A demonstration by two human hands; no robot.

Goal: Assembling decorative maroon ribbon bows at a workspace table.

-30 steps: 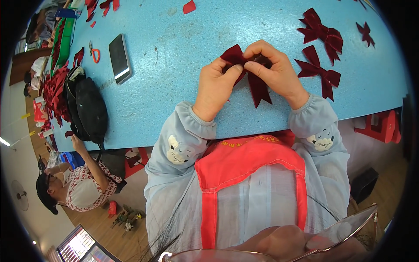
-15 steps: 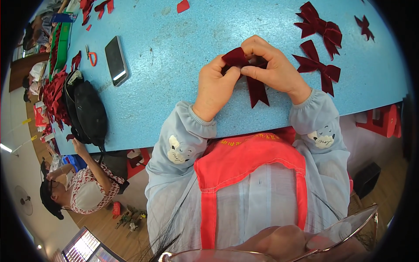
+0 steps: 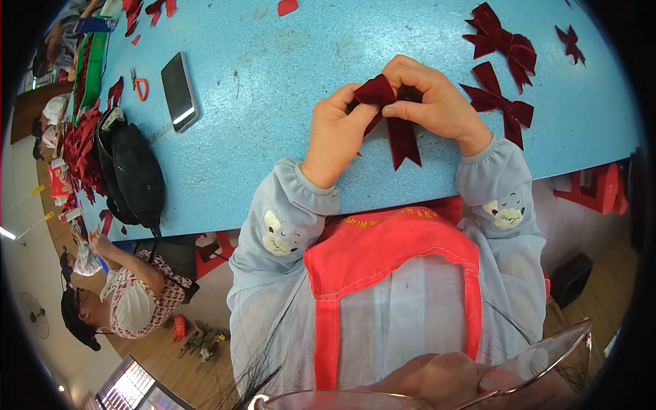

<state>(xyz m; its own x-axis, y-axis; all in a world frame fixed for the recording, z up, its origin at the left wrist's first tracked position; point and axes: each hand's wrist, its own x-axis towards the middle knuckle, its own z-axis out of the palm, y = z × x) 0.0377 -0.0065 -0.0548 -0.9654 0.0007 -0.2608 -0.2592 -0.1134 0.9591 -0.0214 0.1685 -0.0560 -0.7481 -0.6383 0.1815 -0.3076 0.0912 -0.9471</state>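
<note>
Between my two hands, just above the blue table [image 3: 273, 89], is a dark red velvet ribbon bow [image 3: 404, 145]. Its loop stands up between the fingers, and a notched tail hangs down toward me. My left hand [image 3: 336, 130] pinches the loop's left side between thumb and fingers. My right hand [image 3: 432, 102] grips the bow's middle, thumb toward the left hand and fingers curled behind. The fingertips partly hide the centre of the bow. To the right of my right hand lie a bow [image 3: 503, 102] and, farther off, a fuller bow [image 3: 506, 46].
On the left are a phone [image 3: 179, 92], orange-handled snips [image 3: 140, 87], a black bag [image 3: 133, 171] and a heap of red ribbon [image 3: 83, 147]. A small bow [image 3: 570, 44] lies far right. A co-worker [image 3: 133, 301] sits at the lower left by the table edge.
My left hand has shifted slightly right along with the loop, and more of the second tail shows below it. The co-worker's hand has moved back from the table edge.
</note>
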